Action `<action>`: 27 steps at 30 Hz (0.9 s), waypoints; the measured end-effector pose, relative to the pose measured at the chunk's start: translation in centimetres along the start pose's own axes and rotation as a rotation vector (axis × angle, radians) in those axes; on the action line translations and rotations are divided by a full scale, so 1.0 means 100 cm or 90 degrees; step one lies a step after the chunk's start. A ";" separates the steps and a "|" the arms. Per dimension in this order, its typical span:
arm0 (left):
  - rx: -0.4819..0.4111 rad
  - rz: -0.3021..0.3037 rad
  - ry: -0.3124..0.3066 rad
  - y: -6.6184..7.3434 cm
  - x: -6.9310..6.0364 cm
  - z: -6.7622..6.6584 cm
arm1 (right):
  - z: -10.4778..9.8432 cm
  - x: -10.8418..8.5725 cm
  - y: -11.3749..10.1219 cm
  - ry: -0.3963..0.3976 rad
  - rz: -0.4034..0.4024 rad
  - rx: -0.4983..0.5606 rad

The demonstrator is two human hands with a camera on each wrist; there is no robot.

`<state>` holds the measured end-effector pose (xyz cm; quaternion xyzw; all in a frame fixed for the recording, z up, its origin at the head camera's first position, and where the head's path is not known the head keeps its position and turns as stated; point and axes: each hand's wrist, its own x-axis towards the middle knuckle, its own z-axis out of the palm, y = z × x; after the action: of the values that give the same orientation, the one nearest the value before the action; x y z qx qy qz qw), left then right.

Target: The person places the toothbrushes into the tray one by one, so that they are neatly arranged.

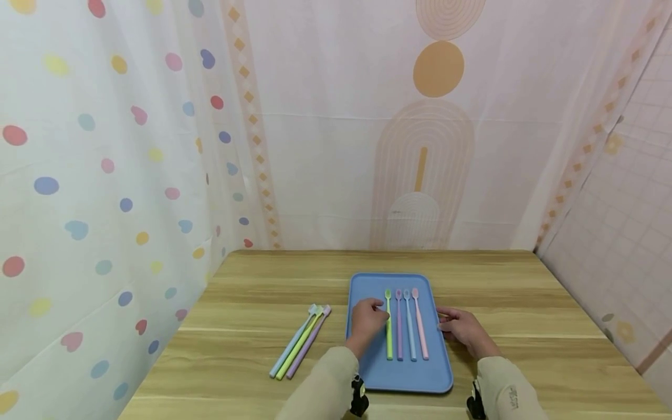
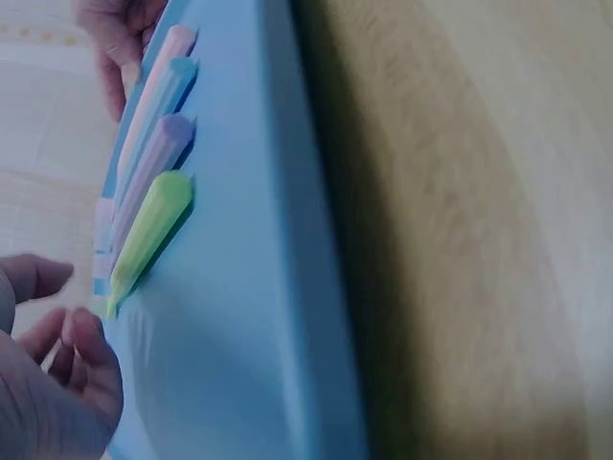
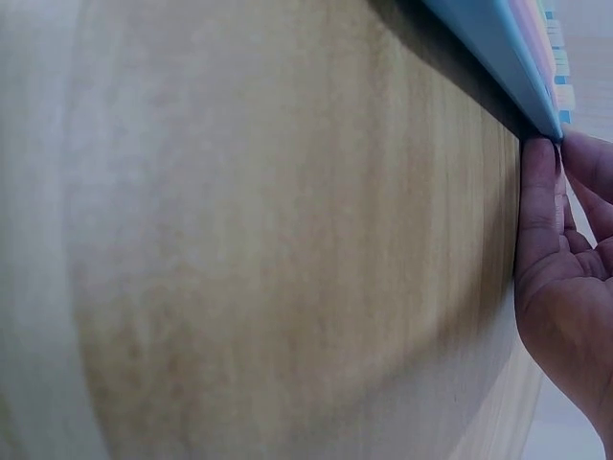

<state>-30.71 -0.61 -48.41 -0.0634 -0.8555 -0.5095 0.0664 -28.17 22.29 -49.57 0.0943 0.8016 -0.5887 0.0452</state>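
Note:
On a blue tray (image 1: 399, 379) lie a green toothbrush (image 1: 389, 344), a purple toothbrush (image 1: 399, 332), a blue toothbrush (image 1: 410, 326) and a pink toothbrush (image 1: 421, 326), side by side with heads toward the far end. My left hand (image 1: 367, 321) is over the tray's left part, beside the green toothbrush. In the left wrist view its thumb and fingers are apart, with nothing between them. At the tray's right edge, my right hand (image 1: 464, 331) pinches the rim between thumb and fingers, as the right wrist view shows.
Left of the tray, a light blue toothbrush (image 1: 290, 349), a yellow-green toothbrush (image 1: 299, 346) and another purple toothbrush (image 1: 310, 343) lie close together on the wooden table (image 1: 220, 344). Patterned curtains (image 1: 325, 175) hang behind the table and along its sides.

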 end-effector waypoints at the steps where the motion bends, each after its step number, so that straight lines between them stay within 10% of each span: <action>1: -0.017 -0.006 -0.016 0.001 0.000 -0.003 | 0.000 0.000 0.000 0.001 -0.001 0.000; 11: -0.107 -0.092 -0.090 0.002 0.018 -0.032 | 0.000 -0.002 -0.001 -0.003 0.004 -0.015; 27: -0.151 -0.093 -0.090 -0.010 0.029 -0.088 | 0.001 -0.003 0.000 -0.021 -0.007 0.003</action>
<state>-33.32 -8.67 -44.60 -0.0443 -0.7941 -0.6049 -0.0391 -27.85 22.14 -49.56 0.0802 0.8000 -0.5921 0.0548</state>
